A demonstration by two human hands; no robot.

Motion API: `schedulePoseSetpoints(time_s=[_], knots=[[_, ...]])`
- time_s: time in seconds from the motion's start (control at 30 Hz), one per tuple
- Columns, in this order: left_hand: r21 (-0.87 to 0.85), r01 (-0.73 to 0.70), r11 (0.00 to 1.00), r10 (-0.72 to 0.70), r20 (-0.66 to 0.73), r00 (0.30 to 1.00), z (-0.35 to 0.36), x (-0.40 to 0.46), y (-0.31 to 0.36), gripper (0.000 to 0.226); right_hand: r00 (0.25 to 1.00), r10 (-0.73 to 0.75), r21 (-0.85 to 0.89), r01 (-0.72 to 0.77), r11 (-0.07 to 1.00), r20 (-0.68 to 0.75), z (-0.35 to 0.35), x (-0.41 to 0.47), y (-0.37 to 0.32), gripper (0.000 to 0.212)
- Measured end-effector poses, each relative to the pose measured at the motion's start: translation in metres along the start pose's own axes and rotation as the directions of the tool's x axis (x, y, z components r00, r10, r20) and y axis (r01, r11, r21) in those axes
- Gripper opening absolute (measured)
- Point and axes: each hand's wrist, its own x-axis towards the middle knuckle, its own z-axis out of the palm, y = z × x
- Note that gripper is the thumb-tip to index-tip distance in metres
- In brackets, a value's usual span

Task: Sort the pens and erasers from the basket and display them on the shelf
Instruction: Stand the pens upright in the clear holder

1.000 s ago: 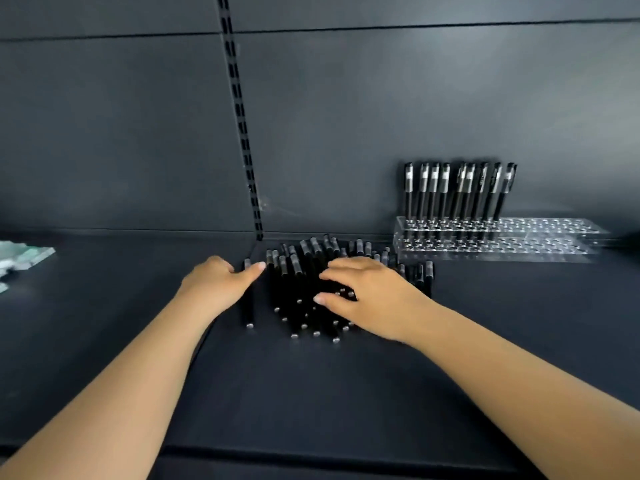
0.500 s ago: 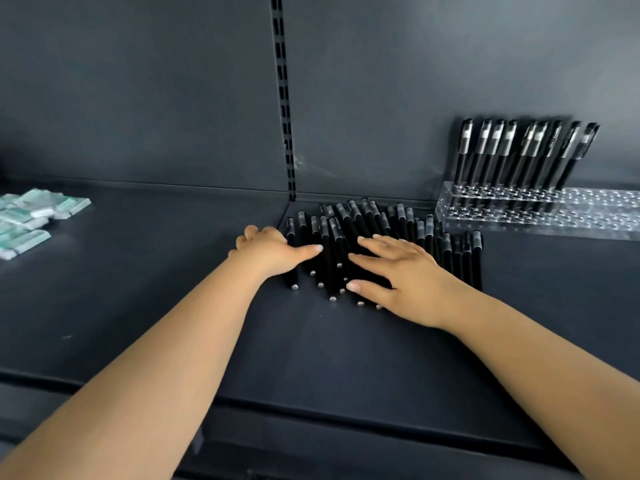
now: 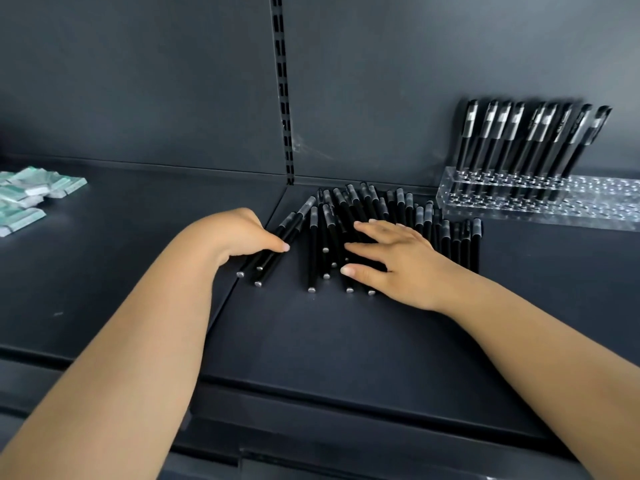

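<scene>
A loose pile of black pens point(image 3: 398, 209) lies on the dark shelf point(image 3: 311, 341) near the back wall. My left hand point(image 3: 239, 237) curls over a few pens point(image 3: 294, 223) at the pile's left edge; they are angled away from the rest, and its thumb presses on them. Spread flat, my right hand point(image 3: 391, 261) rests on the middle of the pile with straight fingers. Several green-and-white erasers point(image 3: 27, 199) lie at the far left of the shelf.
A clear acrylic pen holder point(image 3: 554, 206) stands at the back right, with several black pens point(image 3: 526, 136) upright in its rear row. A slotted upright point(image 3: 284, 98) runs down the back wall. The shelf's front edge is close below my forearms.
My left hand has pulled a few pens leftward out of the pile, so they now lie slanted apart from it. My right hand stays flat on the pile. The camera has moved closer.
</scene>
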Motion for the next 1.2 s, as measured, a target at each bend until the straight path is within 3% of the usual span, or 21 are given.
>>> schedulePoseSetpoints(time_s=[0.13,0.27,0.37,0.43,0.5,0.6,0.7,0.8,0.97,1.1,1.2], knots=[[-0.111,0.012,0.994,-0.011,0.010,1.000,-0.002,-0.001,-0.005,0.056,1.000,0.002,0.004,-0.002,1.000,-0.014,0.001,0.000,0.000,0.055],[-0.263,-0.027,0.964,0.027,-0.003,1.000,-0.008,-0.009,-0.007,0.029,0.998,0.007,0.068,-0.002,0.998,-0.067,0.003,0.000,0.000,0.052],[-0.461,-0.103,0.882,0.119,0.005,0.993,-0.013,-0.022,-0.006,0.012,0.977,0.032,0.211,0.013,0.977,-0.210,0.001,-0.001,-0.006,0.046],[-0.659,-0.157,0.736,0.243,0.039,0.969,-0.013,-0.032,-0.001,0.009,0.955,0.107,0.476,0.040,0.879,-0.277,-0.005,-0.002,-0.017,0.034],[-0.772,-0.169,0.613,0.378,0.099,0.920,-0.007,-0.049,0.011,0.012,0.953,0.140,0.712,0.100,0.695,-0.269,-0.012,-0.005,-0.026,0.019],[-0.766,-0.236,0.598,0.534,0.161,0.830,0.009,-0.072,0.030,0.014,0.947,0.144,0.837,0.175,0.518,-0.287,-0.024,-0.011,-0.033,0.021],[-0.788,-0.290,0.542,0.614,0.136,0.777,0.024,-0.082,0.043,0.020,0.922,0.183,0.868,0.235,0.437,-0.342,-0.035,-0.021,-0.032,0.030],[-0.765,-0.367,0.529,0.635,0.070,0.769,0.040,-0.083,0.049,0.009,0.908,0.231,0.870,0.223,0.440,-0.349,-0.037,-0.028,-0.024,0.023],[-0.706,-0.472,0.529,0.673,0.010,0.740,0.063,-0.090,0.051,0.018,0.925,0.223,0.874,0.182,0.450,-0.308,-0.032,-0.040,-0.014,0.015],[-0.609,-0.570,0.551,0.705,-0.025,0.709,0.068,-0.097,0.051,0.017,0.937,0.155,0.798,0.171,0.578,-0.313,-0.035,-0.052,-0.010,0.022],[-0.612,-0.571,0.548,0.709,-0.023,0.704,0.072,-0.104,0.051,0.017,0.948,0.137,0.787,0.152,0.599,-0.287,-0.033,-0.057,-0.009,0.023]])
